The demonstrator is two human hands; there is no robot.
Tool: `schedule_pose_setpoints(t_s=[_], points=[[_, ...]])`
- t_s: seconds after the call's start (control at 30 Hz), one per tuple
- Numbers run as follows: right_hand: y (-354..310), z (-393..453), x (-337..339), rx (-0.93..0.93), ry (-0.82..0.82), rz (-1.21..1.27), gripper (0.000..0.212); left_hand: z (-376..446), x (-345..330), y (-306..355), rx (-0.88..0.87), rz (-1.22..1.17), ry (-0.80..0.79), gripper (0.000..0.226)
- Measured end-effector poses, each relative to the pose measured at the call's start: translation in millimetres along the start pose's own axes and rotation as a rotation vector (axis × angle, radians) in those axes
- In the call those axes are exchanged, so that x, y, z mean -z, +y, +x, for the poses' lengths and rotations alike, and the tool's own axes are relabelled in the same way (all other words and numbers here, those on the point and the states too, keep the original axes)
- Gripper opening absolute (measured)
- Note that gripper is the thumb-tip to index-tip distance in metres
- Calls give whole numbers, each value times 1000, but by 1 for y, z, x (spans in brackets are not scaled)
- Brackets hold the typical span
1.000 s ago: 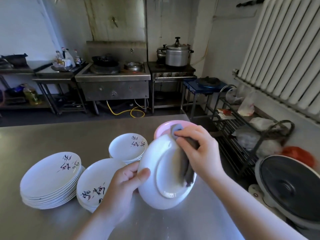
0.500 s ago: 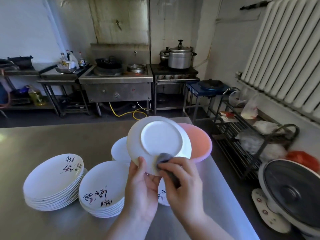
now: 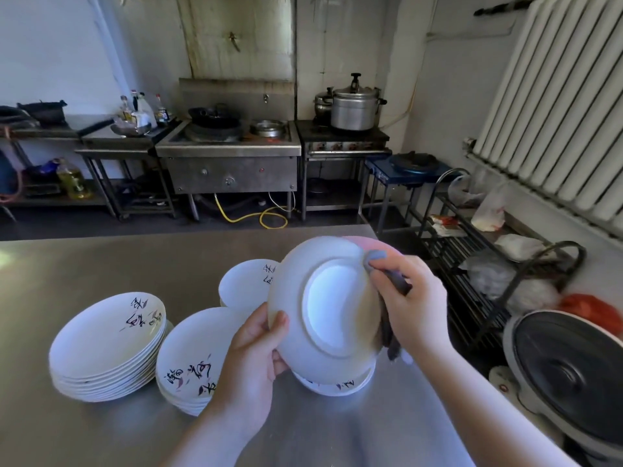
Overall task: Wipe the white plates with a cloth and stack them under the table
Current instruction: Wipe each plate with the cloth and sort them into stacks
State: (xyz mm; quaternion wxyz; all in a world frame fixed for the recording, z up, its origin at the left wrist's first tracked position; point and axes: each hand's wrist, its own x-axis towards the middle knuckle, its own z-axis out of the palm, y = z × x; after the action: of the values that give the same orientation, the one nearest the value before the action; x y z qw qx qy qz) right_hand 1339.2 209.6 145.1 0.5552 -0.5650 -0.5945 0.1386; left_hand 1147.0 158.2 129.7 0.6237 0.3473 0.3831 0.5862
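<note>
My left hand (image 3: 256,358) grips the lower left rim of a white plate (image 3: 323,308), held up with its underside facing me. My right hand (image 3: 411,301) holds a grey cloth (image 3: 381,261) and presses it against the plate's upper right rim. Stacks of white plates with painted characters stand on the steel table (image 3: 101,257): one at the left (image 3: 108,345), one in the middle (image 3: 192,358), one behind (image 3: 246,284). Another plate (image 3: 337,385) lies under the held one. A pink plate (image 3: 371,244) shows behind the held plate.
The table's right edge runs past my right arm. Beside it stand a black wire rack (image 3: 472,264) with bags and a large round fan (image 3: 573,372) on the floor. Stoves (image 3: 229,153) and a pressure cooker (image 3: 354,106) line the far wall. A radiator (image 3: 556,106) hangs right.
The plate has turned in my hands. My right hand with the cloth moved from the plate's lower edge up to its upper right rim. My left hand shifted to the lower left rim.
</note>
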Motion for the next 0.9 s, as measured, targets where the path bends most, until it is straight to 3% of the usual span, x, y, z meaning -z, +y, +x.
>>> schedule_pose_setpoints(t_s=[0.17,0.3,0.37,0.5,0.6,0.67,0.77,0.9], points=[[-26,1,-13,329,-70,-75,19,0,-2,0,-30,196,-138,25],[-30,-23,-23,593,-258,-67,12,3,-4,5,-57,238,-202,21],[-23,-22,-19,547,-265,-61,13,6,-1,6,-78,304,-229,21],[-15,-2,1,210,-131,-28,21,17,18,8,-60,426,-307,29],[-13,6,14,82,-236,45,26,26,31,22,-56,658,-400,18],[-12,5,20,12,-358,68,27,32,37,29,-127,968,-430,29],[-7,-2,24,18,-520,46,28,38,36,42,-260,1359,-449,26],[4,-11,22,119,-603,42,39,43,32,49,-277,1562,-524,16]])
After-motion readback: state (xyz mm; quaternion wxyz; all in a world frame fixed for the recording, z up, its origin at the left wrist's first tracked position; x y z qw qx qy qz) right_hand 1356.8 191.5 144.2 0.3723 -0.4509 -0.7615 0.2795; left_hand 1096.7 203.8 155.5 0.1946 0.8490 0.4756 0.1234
